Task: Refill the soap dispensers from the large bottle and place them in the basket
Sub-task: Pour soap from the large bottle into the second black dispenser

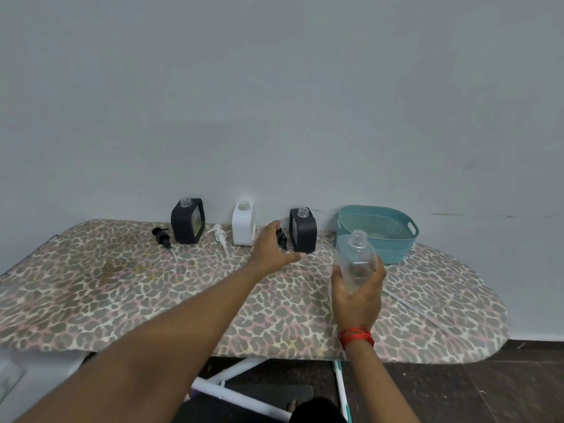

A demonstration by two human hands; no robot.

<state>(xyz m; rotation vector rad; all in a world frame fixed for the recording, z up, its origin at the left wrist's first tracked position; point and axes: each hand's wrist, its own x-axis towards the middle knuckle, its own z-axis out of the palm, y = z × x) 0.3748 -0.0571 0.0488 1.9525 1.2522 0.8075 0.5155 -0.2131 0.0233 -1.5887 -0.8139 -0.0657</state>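
The right grip (358, 288) is clamped round the clear, uncapped large bottle (355, 251), tilted above the right half of the ironing board (91, 294); the left grip (271, 244) hovers with fingers apart by the right black dispenser (303, 232). The leopard-print board stands against a plain grey wall (274, 87), with the left black dispenser (186, 222), white dispenser (243, 225) and teal basket (396, 248) along its far edge, dark floor (457, 389) below.

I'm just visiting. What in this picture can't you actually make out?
- Head view: the pump beside the right dispenser is partly behind the left hand; touching or not, I cannot tell.
- Head view: the right hand covers the lower part of the bottle, so its soap level is hidden.
- Head view: the bottle covers the near left corner of the basket.
- Head view: a pale thing at lower left is cut by the frame edge.
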